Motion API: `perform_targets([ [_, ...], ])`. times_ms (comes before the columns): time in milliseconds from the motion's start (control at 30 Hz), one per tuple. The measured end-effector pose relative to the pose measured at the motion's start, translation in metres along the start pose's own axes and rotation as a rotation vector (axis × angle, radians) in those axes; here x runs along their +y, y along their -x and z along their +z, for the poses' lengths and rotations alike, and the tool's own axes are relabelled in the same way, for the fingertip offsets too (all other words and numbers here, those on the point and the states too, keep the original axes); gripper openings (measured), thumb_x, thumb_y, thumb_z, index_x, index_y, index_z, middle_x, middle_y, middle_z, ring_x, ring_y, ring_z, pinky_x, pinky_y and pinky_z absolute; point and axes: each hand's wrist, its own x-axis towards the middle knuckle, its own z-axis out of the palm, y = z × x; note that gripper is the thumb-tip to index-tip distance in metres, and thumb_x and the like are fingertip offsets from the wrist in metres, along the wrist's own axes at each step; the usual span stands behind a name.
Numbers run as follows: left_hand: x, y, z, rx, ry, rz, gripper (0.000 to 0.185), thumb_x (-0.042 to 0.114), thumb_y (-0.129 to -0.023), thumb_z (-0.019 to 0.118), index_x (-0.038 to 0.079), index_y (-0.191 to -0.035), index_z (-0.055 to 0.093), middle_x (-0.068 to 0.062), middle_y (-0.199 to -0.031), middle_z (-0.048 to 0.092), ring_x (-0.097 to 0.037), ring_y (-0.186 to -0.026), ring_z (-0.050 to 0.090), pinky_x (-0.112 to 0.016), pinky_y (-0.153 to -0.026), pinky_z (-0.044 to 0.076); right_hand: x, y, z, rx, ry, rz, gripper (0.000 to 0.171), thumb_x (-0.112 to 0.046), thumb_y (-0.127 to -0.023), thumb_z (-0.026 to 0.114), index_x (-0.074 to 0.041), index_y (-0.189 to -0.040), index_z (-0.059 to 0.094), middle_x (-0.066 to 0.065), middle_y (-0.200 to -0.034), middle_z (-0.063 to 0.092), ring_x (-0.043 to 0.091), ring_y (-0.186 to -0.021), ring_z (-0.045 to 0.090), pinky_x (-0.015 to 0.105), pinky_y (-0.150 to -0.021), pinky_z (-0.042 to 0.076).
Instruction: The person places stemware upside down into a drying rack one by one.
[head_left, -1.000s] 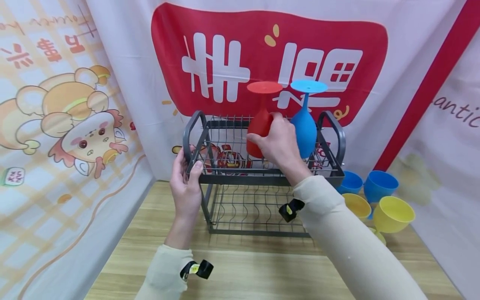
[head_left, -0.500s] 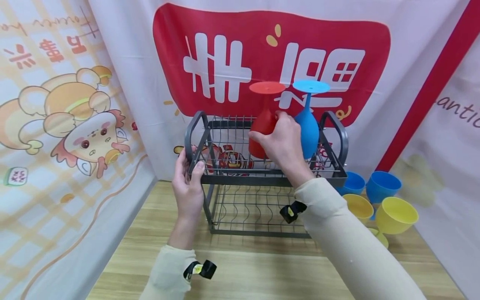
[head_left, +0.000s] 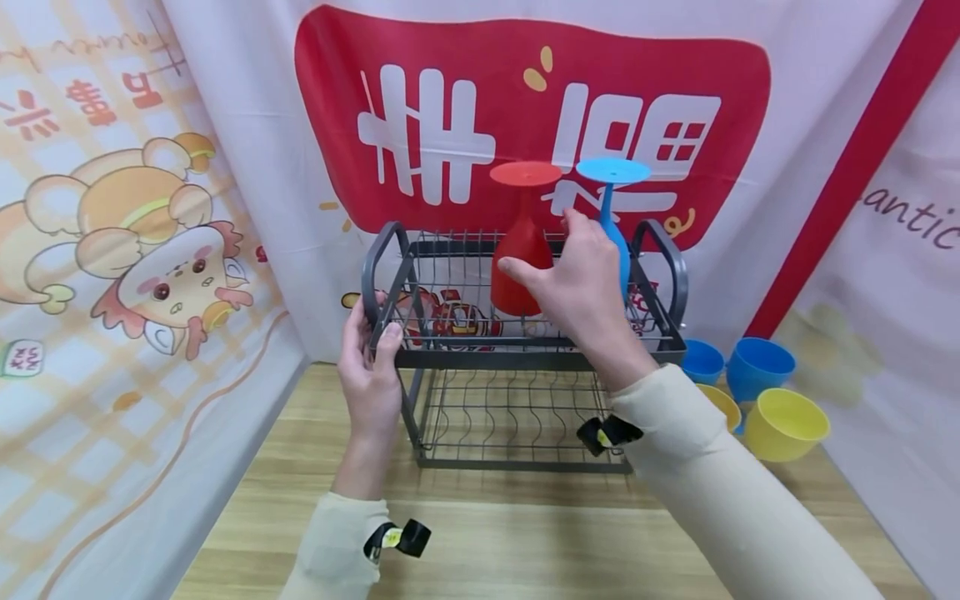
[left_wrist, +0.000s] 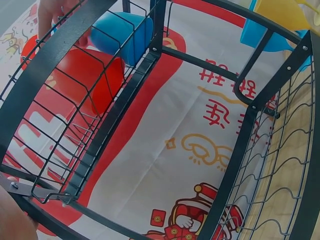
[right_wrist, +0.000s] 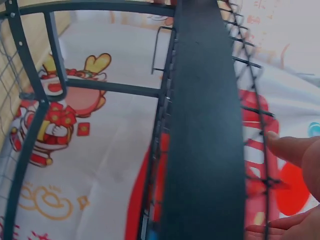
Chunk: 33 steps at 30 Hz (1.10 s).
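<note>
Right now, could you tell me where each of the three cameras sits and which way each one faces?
Head: worn high, facing forward and down at the rack; shows both forearms, the left hand gripping the rack's end and the right hand open by the red goblet.
Left wrist: below the rack's upper tier, looking up through its wires; a sliver of hand at the bottom left.
Right wrist: against the rack's top rail, looking along it; fingertips at the right edge.
Head and left wrist share both upturned goblets.

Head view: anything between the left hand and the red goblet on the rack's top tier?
Only bare wire grid of the rack lies between the left hand and the upturned red goblet; the head view shows this.
</note>
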Motion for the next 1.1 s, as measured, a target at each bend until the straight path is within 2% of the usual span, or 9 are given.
perform_targets([
  [67,0.000,0.000,-0.001,-0.003,0.001,-0.002,0.054,0.016,-0.104,0.061,0.021,-0.157,0.050,0.005,-0.151,0.061,-0.019,-0.144,0.054,-0.040,-0.125,0.042,0.001,0.004,-0.010,0.013,0.014,-0.024,0.093,-0.044,-0.088,0.085,-0.006,-0.161,0.042,0.017,-0.159,0.052,0.035,-0.144,0.050,0.057,-0.109,0.057],
  [167,0.000,0.000,-0.001,-0.003,-0.008,0.000,0.054,0.016,-0.104,0.061,0.021,-0.157,0.050,0.005,-0.151,0.061,-0.019,-0.143,0.054,-0.040,-0.124,0.042,0.008,0.012,-0.025,0.034,0.006,-0.055,0.093,-0.047,-0.087,0.085,-0.011,-0.161,0.043,0.013,-0.161,0.052,0.033,-0.145,0.052,0.057,-0.112,0.055],
  [400,0.000,0.001,0.001,-0.005,-0.014,0.005,0.054,0.016,-0.104,0.062,0.020,-0.157,0.050,0.005,-0.151,0.060,-0.023,-0.144,0.053,-0.040,-0.124,0.041,0.036,0.032,-0.061,0.103,-0.029,-0.093,0.082,-0.050,-0.088,0.083,-0.018,-0.156,0.050,0.006,-0.157,0.057,0.031,-0.141,0.057,0.058,-0.109,0.056],
  [500,0.001,0.000,0.001,-0.002,-0.018,0.002,0.054,0.016,-0.104,0.061,0.021,-0.156,0.050,0.006,-0.151,0.060,-0.021,-0.144,0.053,-0.041,-0.124,0.040,0.049,0.038,-0.073,0.144,-0.034,-0.095,0.078,-0.048,-0.090,0.082,-0.018,-0.155,0.052,0.005,-0.158,0.056,0.030,-0.143,0.056,0.059,-0.113,0.054],
  [633,0.000,0.000,0.001,0.000,-0.014,0.002,0.054,0.016,-0.104,0.061,0.022,-0.157,0.050,0.005,-0.151,0.060,-0.019,-0.143,0.053,-0.043,-0.125,0.040,0.067,0.042,-0.089,0.222,-0.040,-0.075,0.072,-0.043,-0.092,0.082,-0.022,-0.154,0.054,-0.001,-0.158,0.056,0.022,-0.145,0.053,0.043,-0.121,0.049],
  [733,0.000,0.000,0.001,0.001,-0.009,0.003,0.054,0.015,-0.104,0.061,0.022,-0.157,0.050,0.005,-0.151,0.060,-0.020,-0.143,0.053,-0.043,-0.125,0.040,0.084,0.044,-0.100,0.274,-0.030,-0.027,0.068,-0.042,-0.093,0.081,-0.028,-0.153,0.054,-0.006,-0.156,0.057,0.017,-0.143,0.054,0.028,-0.121,0.045],
  [800,0.000,0.000,0.000,0.001,-0.007,0.004,0.053,0.015,-0.104,0.060,0.022,-0.156,0.050,0.005,-0.151,0.060,-0.020,-0.144,0.052,-0.044,-0.125,0.040,0.097,0.046,-0.105,0.298,-0.030,0.009,0.066,-0.040,-0.093,0.081,-0.029,-0.152,0.054,-0.008,-0.155,0.058,0.016,-0.142,0.054,0.024,-0.120,0.045],
  [933,0.000,0.000,0.000,-0.004,-0.006,0.005,0.053,0.016,-0.105,0.060,0.022,-0.156,0.050,0.004,-0.151,0.060,-0.021,-0.143,0.053,-0.043,-0.124,0.041,0.126,0.051,-0.113,0.308,-0.013,0.123,0.067,-0.040,-0.094,0.079,-0.034,-0.154,0.051,-0.011,-0.157,0.056,0.017,-0.144,0.054,0.024,-0.121,0.044],
  [1100,0.001,0.001,0.001,-0.010,-0.004,0.013,0.053,0.015,-0.105,0.060,0.021,-0.157,0.050,-0.003,-0.153,0.059,-0.026,-0.143,0.053,-0.041,-0.122,0.043,0.173,0.056,-0.123,0.304,-0.008,0.254,0.070,-0.041,-0.094,0.079,-0.040,-0.156,0.046,-0.012,-0.162,0.051,0.017,-0.146,0.050,0.025,-0.124,0.042],
])
